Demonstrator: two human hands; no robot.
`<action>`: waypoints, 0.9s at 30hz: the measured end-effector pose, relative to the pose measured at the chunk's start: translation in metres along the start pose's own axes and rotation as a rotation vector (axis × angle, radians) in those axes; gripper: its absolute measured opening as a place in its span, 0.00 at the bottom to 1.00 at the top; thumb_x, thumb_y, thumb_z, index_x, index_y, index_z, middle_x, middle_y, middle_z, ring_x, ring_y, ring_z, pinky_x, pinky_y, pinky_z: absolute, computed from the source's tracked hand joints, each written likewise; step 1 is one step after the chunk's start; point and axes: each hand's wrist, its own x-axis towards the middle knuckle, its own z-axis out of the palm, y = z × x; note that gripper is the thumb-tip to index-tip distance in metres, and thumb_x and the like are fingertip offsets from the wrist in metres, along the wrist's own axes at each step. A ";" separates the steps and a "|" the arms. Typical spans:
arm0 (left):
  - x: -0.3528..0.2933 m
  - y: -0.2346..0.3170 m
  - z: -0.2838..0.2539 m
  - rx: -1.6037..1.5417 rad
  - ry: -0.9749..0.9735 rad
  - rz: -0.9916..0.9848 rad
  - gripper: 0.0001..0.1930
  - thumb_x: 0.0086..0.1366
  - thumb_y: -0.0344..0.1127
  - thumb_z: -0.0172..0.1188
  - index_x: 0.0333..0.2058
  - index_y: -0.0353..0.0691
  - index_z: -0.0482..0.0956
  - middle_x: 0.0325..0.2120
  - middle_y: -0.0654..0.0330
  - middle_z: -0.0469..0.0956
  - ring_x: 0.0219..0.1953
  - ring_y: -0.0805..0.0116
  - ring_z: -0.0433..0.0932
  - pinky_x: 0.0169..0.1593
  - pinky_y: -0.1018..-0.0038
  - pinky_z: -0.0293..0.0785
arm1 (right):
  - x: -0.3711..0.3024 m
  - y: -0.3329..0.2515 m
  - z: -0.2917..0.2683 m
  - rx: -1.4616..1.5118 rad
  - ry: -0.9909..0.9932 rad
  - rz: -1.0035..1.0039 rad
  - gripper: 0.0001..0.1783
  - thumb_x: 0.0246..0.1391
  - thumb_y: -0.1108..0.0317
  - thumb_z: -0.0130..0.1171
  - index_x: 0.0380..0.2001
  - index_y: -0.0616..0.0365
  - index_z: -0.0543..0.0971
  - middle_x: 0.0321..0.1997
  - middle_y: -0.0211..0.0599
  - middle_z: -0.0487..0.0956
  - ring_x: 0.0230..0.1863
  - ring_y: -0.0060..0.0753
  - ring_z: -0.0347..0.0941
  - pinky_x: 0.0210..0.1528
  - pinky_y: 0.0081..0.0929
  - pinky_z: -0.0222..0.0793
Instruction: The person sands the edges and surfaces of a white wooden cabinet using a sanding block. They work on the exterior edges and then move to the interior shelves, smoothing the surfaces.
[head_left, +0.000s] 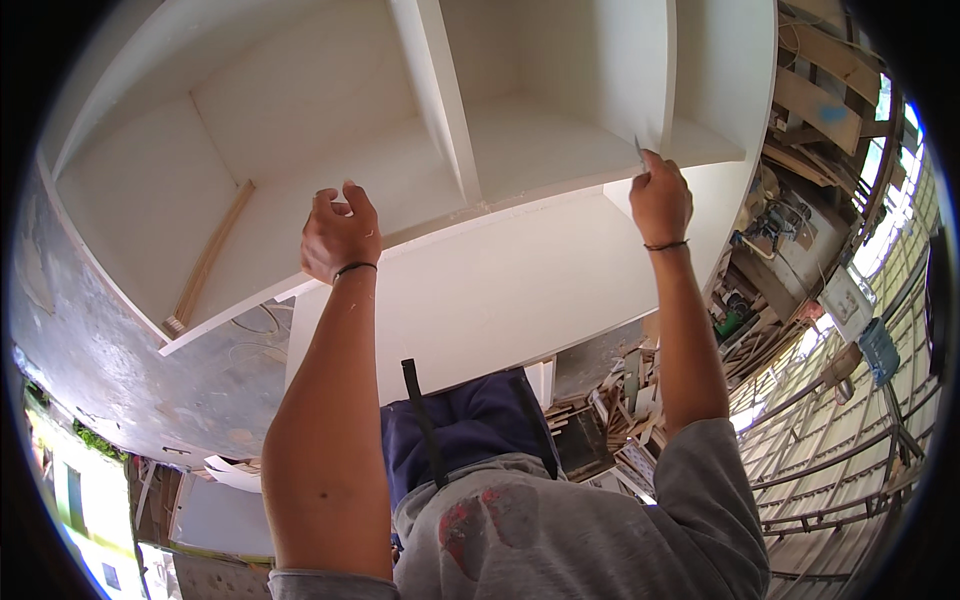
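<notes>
A large white cabinet (560, 265) with open compartments lies in front of me. My left hand (340, 238) is over its near edge, left of a divider (440, 100), with the fingers curled in and the thumb raised. Whatever those fingers hold, if anything, is hidden. Farther right, my right hand (660, 205) is closed on a thin, pointed grey blade (639, 150), tip upward, by the foot of another divider (668, 80). The blade's handle is covered by the hand. Pale specks dot the cabinet's front edge (475, 212) between my hands.
A light wooden strip (215, 255) lies in the left compartment. Scrap wood (625, 400) is heaped beyond the cabinet's lower right. Boards (820, 100) and tools crowd the right side, near a slatted metal gate (830, 450). Grey floor (130, 370) shows at left.
</notes>
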 end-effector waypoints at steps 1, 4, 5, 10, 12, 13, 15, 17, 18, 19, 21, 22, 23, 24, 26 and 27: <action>0.000 0.003 -0.001 -0.001 -0.003 0.003 0.17 0.60 0.57 0.54 0.36 0.54 0.82 0.27 0.71 0.84 0.36 0.65 0.82 0.40 0.64 0.73 | 0.004 0.016 0.003 -0.127 -0.002 -0.032 0.17 0.51 0.73 0.53 0.46 0.53 0.79 0.35 0.46 0.77 0.37 0.50 0.77 0.37 0.45 0.75; 0.001 0.005 -0.003 0.003 -0.011 0.015 0.18 0.61 0.56 0.53 0.38 0.51 0.82 0.27 0.71 0.83 0.36 0.66 0.81 0.40 0.65 0.73 | -0.009 -0.021 0.012 -0.131 -0.027 -0.096 0.18 0.51 0.73 0.53 0.46 0.52 0.79 0.34 0.45 0.76 0.37 0.49 0.76 0.35 0.44 0.75; 0.001 0.004 -0.003 0.010 -0.020 0.022 0.19 0.61 0.55 0.53 0.39 0.50 0.81 0.28 0.71 0.83 0.36 0.66 0.81 0.39 0.65 0.74 | -0.022 -0.055 0.016 -0.049 -0.036 -0.088 0.18 0.51 0.73 0.53 0.46 0.52 0.78 0.32 0.45 0.74 0.35 0.49 0.75 0.34 0.44 0.75; 0.000 0.000 -0.004 0.017 -0.021 0.000 0.18 0.60 0.56 0.53 0.37 0.52 0.82 0.27 0.72 0.83 0.36 0.66 0.81 0.40 0.65 0.73 | -0.083 -0.181 0.019 0.453 -0.206 0.053 0.16 0.48 0.74 0.55 0.42 0.55 0.79 0.31 0.44 0.76 0.34 0.48 0.77 0.37 0.43 0.75; 0.004 0.001 -0.001 0.006 -0.020 -0.004 0.17 0.60 0.56 0.53 0.36 0.53 0.82 0.27 0.72 0.83 0.36 0.66 0.81 0.41 0.65 0.73 | -0.070 -0.152 0.018 0.814 -0.387 0.301 0.15 0.44 0.72 0.56 0.40 0.60 0.79 0.27 0.45 0.80 0.34 0.46 0.78 0.39 0.40 0.72; 0.003 0.001 -0.002 0.000 -0.023 -0.015 0.17 0.60 0.56 0.53 0.35 0.53 0.82 0.27 0.72 0.83 0.36 0.66 0.81 0.41 0.65 0.73 | -0.060 -0.122 0.023 0.809 -0.291 0.280 0.16 0.44 0.71 0.58 0.40 0.59 0.80 0.24 0.44 0.79 0.31 0.44 0.78 0.37 0.38 0.71; 0.001 0.000 -0.002 -0.007 -0.026 -0.026 0.17 0.60 0.56 0.53 0.36 0.53 0.82 0.27 0.72 0.83 0.36 0.66 0.81 0.41 0.65 0.73 | -0.024 -0.071 -0.001 0.467 -0.218 0.337 0.17 0.46 0.72 0.56 0.42 0.57 0.80 0.28 0.44 0.80 0.32 0.44 0.78 0.34 0.38 0.72; 0.001 0.004 -0.004 -0.007 -0.028 -0.001 0.17 0.59 0.56 0.54 0.36 0.52 0.82 0.26 0.73 0.83 0.36 0.66 0.81 0.41 0.65 0.73 | -0.005 -0.027 -0.002 -0.010 0.041 0.040 0.17 0.47 0.74 0.54 0.43 0.55 0.80 0.32 0.46 0.79 0.33 0.47 0.78 0.34 0.41 0.74; 0.001 0.004 -0.004 -0.012 -0.033 0.000 0.17 0.59 0.55 0.54 0.36 0.52 0.82 0.26 0.73 0.83 0.36 0.66 0.81 0.41 0.65 0.73 | -0.007 -0.028 0.001 -0.035 0.004 0.017 0.17 0.48 0.74 0.54 0.44 0.55 0.80 0.33 0.46 0.78 0.33 0.47 0.77 0.34 0.43 0.74; 0.001 0.004 -0.004 -0.016 -0.038 0.001 0.17 0.59 0.55 0.54 0.36 0.52 0.82 0.26 0.73 0.83 0.36 0.67 0.81 0.41 0.65 0.73 | -0.013 -0.034 0.006 -0.060 -0.032 -0.007 0.17 0.48 0.74 0.54 0.44 0.54 0.80 0.34 0.46 0.77 0.34 0.48 0.77 0.35 0.44 0.74; 0.000 0.002 -0.005 -0.015 -0.049 -0.001 0.18 0.60 0.55 0.53 0.37 0.51 0.82 0.27 0.72 0.83 0.36 0.66 0.81 0.40 0.65 0.73 | -0.035 -0.088 0.015 -0.033 -0.051 -0.087 0.17 0.49 0.73 0.55 0.44 0.53 0.79 0.33 0.45 0.74 0.36 0.49 0.76 0.36 0.45 0.75; 0.000 0.002 -0.006 -0.013 -0.056 0.008 0.19 0.60 0.55 0.53 0.38 0.50 0.82 0.27 0.71 0.82 0.36 0.66 0.81 0.40 0.66 0.73 | -0.052 -0.123 0.020 0.084 -0.047 -0.099 0.16 0.49 0.74 0.55 0.44 0.53 0.79 0.33 0.44 0.74 0.38 0.49 0.75 0.36 0.44 0.75; 0.001 0.003 -0.006 -0.009 -0.065 0.026 0.19 0.61 0.55 0.52 0.39 0.48 0.82 0.27 0.70 0.82 0.35 0.66 0.81 0.39 0.66 0.73 | -0.068 -0.156 0.023 0.181 -0.067 -0.076 0.18 0.48 0.73 0.57 0.45 0.53 0.79 0.32 0.45 0.74 0.34 0.51 0.76 0.37 0.44 0.74; 0.001 0.004 -0.006 -0.005 -0.067 0.031 0.19 0.61 0.55 0.52 0.39 0.48 0.82 0.27 0.70 0.82 0.35 0.66 0.81 0.39 0.66 0.73 | -0.080 -0.190 0.016 0.268 -0.161 0.017 0.17 0.47 0.74 0.56 0.44 0.57 0.79 0.34 0.47 0.75 0.35 0.53 0.76 0.39 0.45 0.75; 0.001 0.002 -0.007 -0.001 -0.064 0.025 0.19 0.61 0.54 0.52 0.39 0.48 0.81 0.28 0.70 0.82 0.35 0.66 0.81 0.40 0.66 0.73 | -0.074 -0.176 0.020 0.509 -0.257 0.160 0.16 0.46 0.74 0.59 0.41 0.61 0.79 0.27 0.41 0.77 0.29 0.38 0.76 0.33 0.33 0.72; 0.003 0.002 -0.006 -0.014 -0.056 0.021 0.19 0.61 0.54 0.52 0.39 0.48 0.81 0.28 0.70 0.82 0.35 0.66 0.81 0.40 0.66 0.73 | -0.062 -0.152 0.020 0.741 -0.404 0.274 0.15 0.45 0.74 0.60 0.40 0.62 0.80 0.24 0.38 0.78 0.26 0.32 0.75 0.31 0.29 0.71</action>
